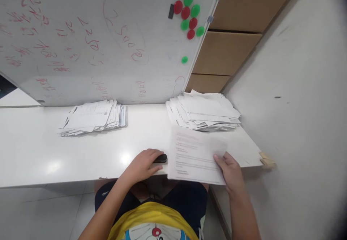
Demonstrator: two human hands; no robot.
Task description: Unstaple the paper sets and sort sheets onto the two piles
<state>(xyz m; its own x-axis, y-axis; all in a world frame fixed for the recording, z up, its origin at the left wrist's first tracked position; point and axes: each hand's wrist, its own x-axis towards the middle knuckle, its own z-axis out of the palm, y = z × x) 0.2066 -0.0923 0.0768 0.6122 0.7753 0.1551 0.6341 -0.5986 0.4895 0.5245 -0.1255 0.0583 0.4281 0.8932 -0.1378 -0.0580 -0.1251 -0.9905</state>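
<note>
My left hand (145, 165) is closed around a black stapler (162, 158) at the front edge of the white table. Only the stapler's rounded end shows past my fingers. Printed paper (196, 157) is pinched at its right edge between the thumb and fingers of my right hand (230, 169). The paper is held over the table's front edge, its left side close to the stapler's end. Slight blur keeps its text from being read, and I cannot tell if it is one sheet or more.
Behind the held paper lies a tall, uneven paper stack (208, 110); a smaller stack (92, 117) sits at left. A whiteboard (157, 23) with red writing and round magnets rises along the table's (146, 124) back. A white wall (292, 88) bounds the right side.
</note>
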